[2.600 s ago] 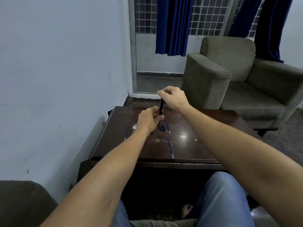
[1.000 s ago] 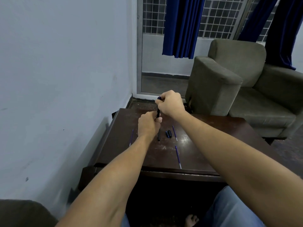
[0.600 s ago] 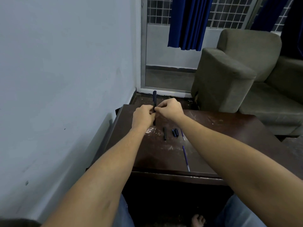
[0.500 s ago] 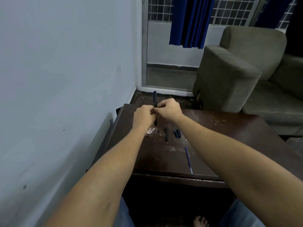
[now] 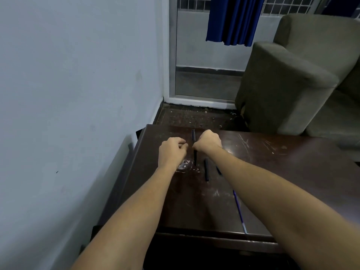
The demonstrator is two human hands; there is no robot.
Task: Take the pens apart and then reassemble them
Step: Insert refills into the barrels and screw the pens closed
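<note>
Right hand [image 5: 208,141]: fingers clamp round a slim black plastic pen [image 5: 195,157], held near upright just above the table, both ends showing past the fist. Left hand [image 5: 171,152]: fingers curled, tips just beside the pen; cannot tell whether they pinch a small part. Likely step: twisting or pulling a section. Best done with the right hand steady and the left working along the pen's axis, low over the scratched dark brown wooden table [image 5: 292,172]. A loose black plastic tube [image 5: 206,170] and a thin blue ink refill [image 5: 238,207] lie near; the forearms should stay clear of them.

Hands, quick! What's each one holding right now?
Left hand: fingers curled; whether it holds anything cannot be told.
Right hand: closed round a dark pen.
</note>
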